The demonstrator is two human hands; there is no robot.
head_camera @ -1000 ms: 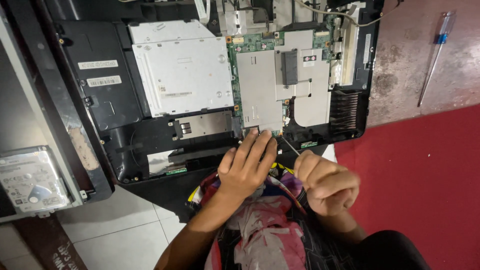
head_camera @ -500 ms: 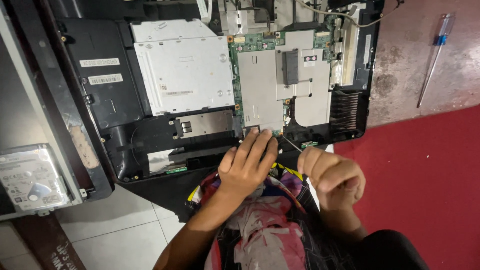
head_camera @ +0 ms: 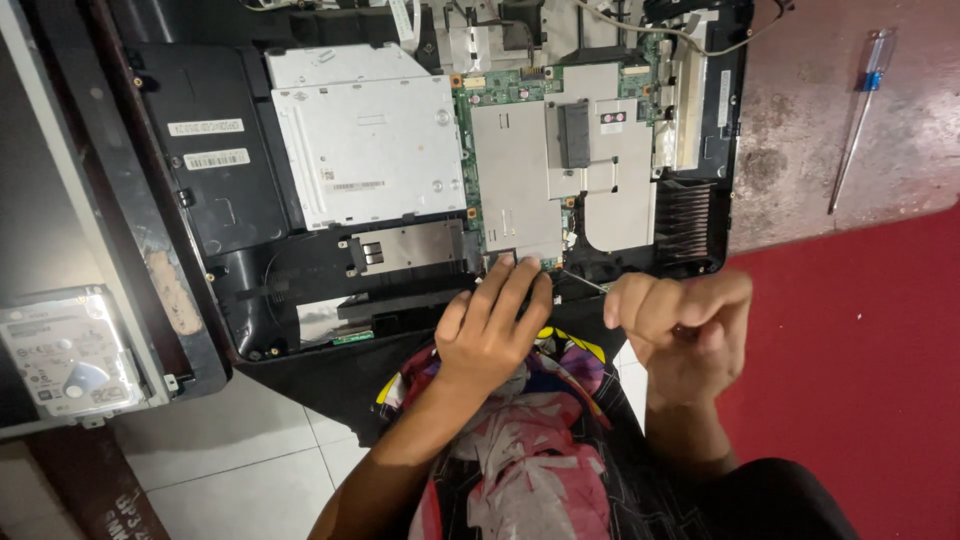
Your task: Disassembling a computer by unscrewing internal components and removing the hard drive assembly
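Right hand (head_camera: pixel 680 325) has drifted right and lifted slightly, fist closed on a thin screwdriver (head_camera: pixel 582 281). Left hand (head_camera: pixel 495 325) lies flat, fingers spread, on the opened laptop (head_camera: pixel 370 170) at the floor's near edge. Board fragile; grip the stiff chassis rim.

Left hand (head_camera: pixel 490 325): fingers spread, tips pressing on the near edge of the opened laptop base (head_camera: pixel 250 220).
Right hand (head_camera: pixel 680 320): closed around a thin screwdriver (head_camera: pixel 582 282), its tip at the green circuit board (head_camera: pixel 520 160).
Optical drive (head_camera: pixel 365 150): silver, flat, just left of the board.
Hard drive (head_camera: pixel 60 350): lies apart at the left edge.
Second screwdriver (head_camera: pixel 858 115): blue and clear handle, on the grey surface at upper right.
Red mat (head_camera: pixel 860 380): beneath the right hand.
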